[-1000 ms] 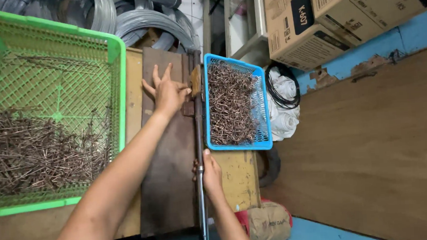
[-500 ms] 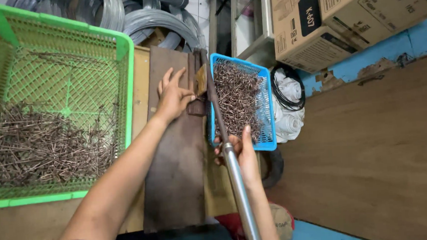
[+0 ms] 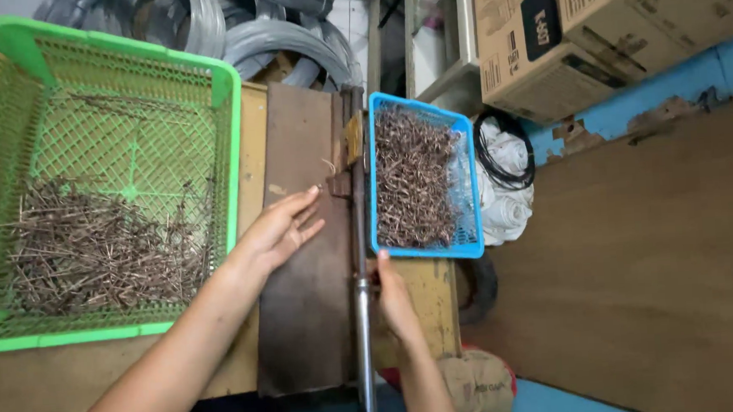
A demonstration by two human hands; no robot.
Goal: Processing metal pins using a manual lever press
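Observation:
My left hand [image 3: 280,231] lies flat and open on a dark brown metal plate [image 3: 305,318] fixed to the wooden bench, its fingers pointing at the hinge. Along the plate's right edge lies a long grey metal lever [image 3: 362,332], with my right hand [image 3: 392,295] gripping it from the right. Just beyond that hand stands a blue basket [image 3: 462,142] filled with bent brown wire pieces [image 3: 411,178]. To the left, a big green basket [image 3: 233,138] holds several straight brown wire pieces [image 3: 93,245].
Coils of grey wire [image 3: 274,35] lie behind the bench. Cardboard boxes [image 3: 591,27] stand at the top right over a brown wooden floor [image 3: 638,284]. A black cable coil on white cloth [image 3: 503,174] sits beside the blue basket. A tan sack [image 3: 476,384] lies below.
The lever, raised half a second ago, now lies down flat along the plate with my right hand still on it. My left hand has slid back toward me along the plate.

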